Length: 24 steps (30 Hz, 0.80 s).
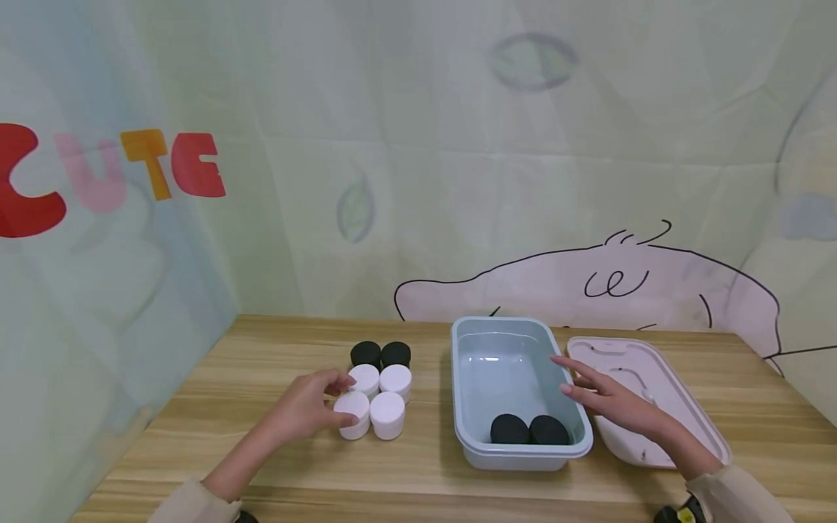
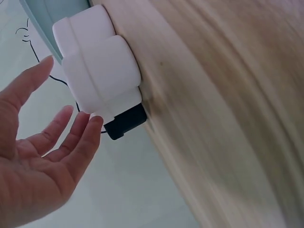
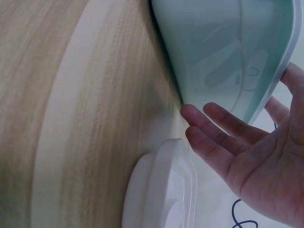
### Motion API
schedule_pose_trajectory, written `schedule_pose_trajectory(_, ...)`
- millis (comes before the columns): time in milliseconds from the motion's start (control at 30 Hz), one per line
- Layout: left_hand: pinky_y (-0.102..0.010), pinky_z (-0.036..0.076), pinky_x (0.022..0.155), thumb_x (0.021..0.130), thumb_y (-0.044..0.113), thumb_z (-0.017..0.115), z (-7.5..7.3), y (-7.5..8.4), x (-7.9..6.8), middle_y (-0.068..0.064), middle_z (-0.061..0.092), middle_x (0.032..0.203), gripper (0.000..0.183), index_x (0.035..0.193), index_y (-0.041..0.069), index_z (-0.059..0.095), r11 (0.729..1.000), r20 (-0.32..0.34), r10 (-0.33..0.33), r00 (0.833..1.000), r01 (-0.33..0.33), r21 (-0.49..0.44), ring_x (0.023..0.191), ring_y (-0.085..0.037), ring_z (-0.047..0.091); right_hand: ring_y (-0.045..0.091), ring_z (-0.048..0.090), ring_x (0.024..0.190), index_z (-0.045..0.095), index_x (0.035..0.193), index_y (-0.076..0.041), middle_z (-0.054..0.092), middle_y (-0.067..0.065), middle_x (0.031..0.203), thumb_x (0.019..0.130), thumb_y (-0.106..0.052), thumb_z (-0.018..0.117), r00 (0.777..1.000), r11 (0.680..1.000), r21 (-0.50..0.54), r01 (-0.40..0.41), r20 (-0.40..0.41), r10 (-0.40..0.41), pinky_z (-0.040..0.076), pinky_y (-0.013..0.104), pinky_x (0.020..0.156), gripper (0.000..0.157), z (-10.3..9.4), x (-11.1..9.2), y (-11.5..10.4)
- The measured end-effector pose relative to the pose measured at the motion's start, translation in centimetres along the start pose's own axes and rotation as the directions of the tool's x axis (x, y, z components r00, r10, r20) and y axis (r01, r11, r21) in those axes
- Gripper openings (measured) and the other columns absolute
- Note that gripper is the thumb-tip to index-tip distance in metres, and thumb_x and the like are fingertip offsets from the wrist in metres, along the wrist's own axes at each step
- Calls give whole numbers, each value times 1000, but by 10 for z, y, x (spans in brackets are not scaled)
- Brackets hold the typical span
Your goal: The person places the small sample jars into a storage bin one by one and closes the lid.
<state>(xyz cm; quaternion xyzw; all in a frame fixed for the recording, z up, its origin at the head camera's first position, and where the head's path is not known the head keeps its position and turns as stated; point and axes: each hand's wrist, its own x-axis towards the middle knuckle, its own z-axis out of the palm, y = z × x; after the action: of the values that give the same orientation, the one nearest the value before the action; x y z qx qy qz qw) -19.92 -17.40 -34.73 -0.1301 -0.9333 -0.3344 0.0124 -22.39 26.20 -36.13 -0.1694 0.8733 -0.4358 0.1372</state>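
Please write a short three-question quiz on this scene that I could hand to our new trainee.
1. Short answer: which of the two hands is nearer the white jars?

2. Multiple choice: how many black jars sit inside the bin? A) one; B) two; C) four.

3. True or false: the lid lies on the table beside the bin, not on top of it.

Key: 1. The left hand. 2. B. 3. True.
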Motion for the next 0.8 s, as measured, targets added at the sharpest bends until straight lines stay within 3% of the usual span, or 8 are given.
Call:
schedule_pose_trajectory(200,-38,49,79,60,12,84,4,-3,2,-5,62,90,47,99,-1,61,1000,23,-10,1000,11,-5,85,-20,59,46,40,118,23,144,-13,27,34,138,96,-30,44,1000,1000,2,-3,-2,3,44,54,85,55,0,0,0)
schedule_pose_trajectory(533,-38,49,72,59,12,84,7,-5,1,-4,62,86,45,95,0,61,999,21,39,999,-39,-15,78,-20,59,47,39,118,23,144,-12,27,34,137,96,-29,44,1000,1000,5,4,-4,-4,45,53,85,55,0,0,1)
schedule_pose_trajectory(800,-35,50,73,59,12,84,5,-2,0,-4,62,87,45,96,1,63,1000,6,-15,1000,15,1,80,-19,58,49,38,119,22,144,-12,26,34,138,96,-30,43,1000,1000,10,6,-4,-6,45,53,85,56,1,-1,-1)
